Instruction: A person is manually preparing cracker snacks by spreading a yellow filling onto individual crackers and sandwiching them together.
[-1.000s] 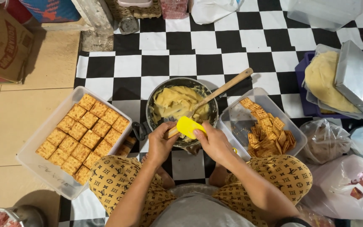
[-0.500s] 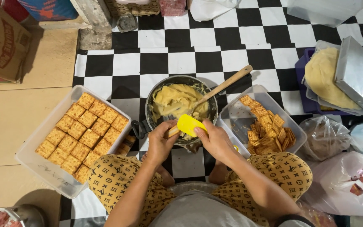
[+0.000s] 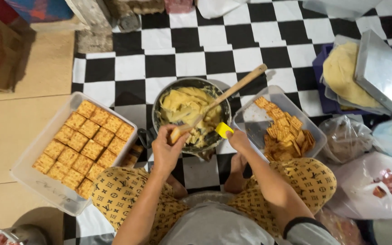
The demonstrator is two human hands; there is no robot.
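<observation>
My left hand point(image 3: 168, 149) holds a square cracker point(image 3: 176, 133) over the near rim of a dark pan point(image 3: 158, 105) filled with yellow cream point(image 3: 184, 105). A small yellow spatula point(image 3: 224, 129) is in my right hand point(image 3: 239, 140), at the pan's right rim. In the cream rests a wooden spoon point(image 3: 235, 90), its handle pointing up and to the right. The pan stands on the chequered floor just in front of my crossed legs.
A clear tray point(image 3: 32, 156) of neatly laid crackers point(image 3: 87, 145) lies at my left. At my right is a clear container point(image 3: 263, 119) of loose crackers point(image 3: 289, 134). Farther right are a blue tub of dough point(image 3: 343, 75), a metal tray point(image 3: 384, 72) and plastic bags point(image 3: 373, 186).
My hands have come apart. The yellow spatula moved right to the pan's rim, and my left hand now holds the cracker alone at the near rim.
</observation>
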